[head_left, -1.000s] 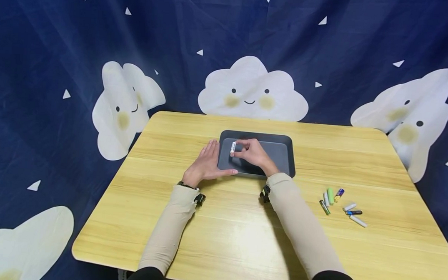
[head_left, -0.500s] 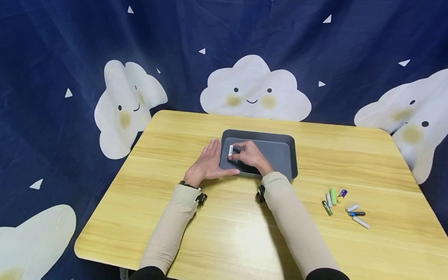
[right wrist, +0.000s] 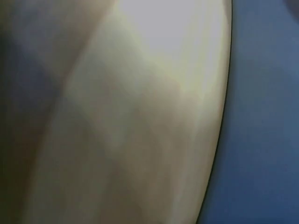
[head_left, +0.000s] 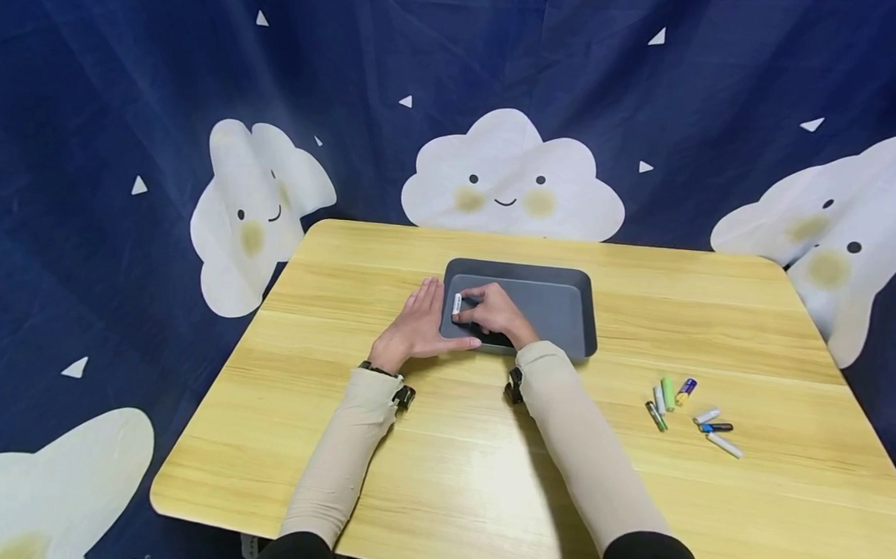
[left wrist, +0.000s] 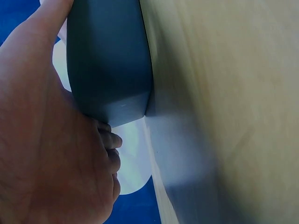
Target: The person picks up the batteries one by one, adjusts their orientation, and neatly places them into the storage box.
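Nearest, we list two beige sleeves (head_left: pixel 335 458) with dark upper parts, reaching over a wood-grain desk (head_left: pixel 439 479). At right lie three loose batteries: a plain white battery (head_left: pixel 724 446), a blue-and-black battery (head_left: pixel 716 427) and a short white battery (head_left: pixel 707 416). Just farther and to their left, we count four more: a green-and-black battery (head_left: pixel 656 416), a slim white battery (head_left: pixel 659 399), a green battery (head_left: pixel 668 394) and a purple-and-yellow battery (head_left: pixel 687 392). Farther, left of centre: left hand (head_left: pixel 418 326), grip unclosed, fingers straight, set about the near-left corner of a dark grey tray (head_left: pixel 555 305). Right hand (head_left: pixel 497 309): grip pinching a white-cased battery (head_left: pixel 457 304) by its two ends, within the tray's outline at left; we cannot tell whether it touches the bottom. Farthest: navy curtain (head_left: pixel 353 50), printed with white clouds.
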Demonstrator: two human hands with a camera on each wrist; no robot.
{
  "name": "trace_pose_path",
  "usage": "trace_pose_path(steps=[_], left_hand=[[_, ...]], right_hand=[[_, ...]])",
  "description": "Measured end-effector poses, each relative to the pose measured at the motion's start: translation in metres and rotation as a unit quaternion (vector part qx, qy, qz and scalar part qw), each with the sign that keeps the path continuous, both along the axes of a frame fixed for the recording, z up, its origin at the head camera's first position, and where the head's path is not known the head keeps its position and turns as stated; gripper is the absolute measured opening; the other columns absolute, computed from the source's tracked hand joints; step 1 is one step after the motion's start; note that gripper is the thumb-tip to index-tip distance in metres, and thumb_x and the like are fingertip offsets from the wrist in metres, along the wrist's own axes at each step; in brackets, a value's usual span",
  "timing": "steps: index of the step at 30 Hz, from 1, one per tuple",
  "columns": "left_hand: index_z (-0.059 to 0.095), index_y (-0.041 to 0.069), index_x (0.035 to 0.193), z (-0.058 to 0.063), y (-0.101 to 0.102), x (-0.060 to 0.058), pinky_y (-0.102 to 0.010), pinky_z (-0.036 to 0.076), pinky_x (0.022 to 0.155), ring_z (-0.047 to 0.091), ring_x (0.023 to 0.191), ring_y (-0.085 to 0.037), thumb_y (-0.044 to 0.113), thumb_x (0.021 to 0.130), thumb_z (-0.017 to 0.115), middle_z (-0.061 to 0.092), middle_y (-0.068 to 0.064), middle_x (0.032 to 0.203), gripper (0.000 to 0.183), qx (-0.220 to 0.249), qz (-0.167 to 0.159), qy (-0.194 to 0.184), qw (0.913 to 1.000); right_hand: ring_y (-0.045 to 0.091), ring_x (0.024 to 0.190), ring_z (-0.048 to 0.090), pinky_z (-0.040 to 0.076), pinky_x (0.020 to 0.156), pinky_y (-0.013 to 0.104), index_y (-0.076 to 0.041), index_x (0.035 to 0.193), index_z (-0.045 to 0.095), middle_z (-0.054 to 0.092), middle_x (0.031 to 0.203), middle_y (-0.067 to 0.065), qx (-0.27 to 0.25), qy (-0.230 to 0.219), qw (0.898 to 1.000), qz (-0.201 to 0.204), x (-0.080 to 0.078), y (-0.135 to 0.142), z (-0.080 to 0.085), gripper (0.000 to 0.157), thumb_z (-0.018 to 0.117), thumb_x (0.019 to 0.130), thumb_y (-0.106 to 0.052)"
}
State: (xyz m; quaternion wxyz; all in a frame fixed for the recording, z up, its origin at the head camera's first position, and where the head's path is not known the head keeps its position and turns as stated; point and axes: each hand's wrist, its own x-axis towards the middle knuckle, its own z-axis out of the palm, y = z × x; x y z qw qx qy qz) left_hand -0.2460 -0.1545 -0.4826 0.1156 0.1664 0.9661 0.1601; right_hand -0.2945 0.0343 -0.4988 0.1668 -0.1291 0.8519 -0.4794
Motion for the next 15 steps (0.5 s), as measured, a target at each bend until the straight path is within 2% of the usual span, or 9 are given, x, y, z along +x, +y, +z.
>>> trace_pose_path(steps=[15], left_hand=[[-0.003, -0.001, 0.165, 0.0012, 0.0002, 0.0015, -0.045, 0.005, 0.136, -0.005, 0.164, -0.029, 0.087, 0.082, 0.054, -0.004, -0.019, 0.175, 0.134, -0.004, -0.001, 0.003, 1.0000]], right_hand=[[0.008, 0.037, 0.045, 0.043, 0.043, 0.022, -0.004, 0.140, 0.064, 0.049, 0.042, -0.007, 0.025, 0.001, 1.000, -0.006, -0.0047, -0.0070, 0.0012, 0.062, 0.085, 0.086, -0.024]])
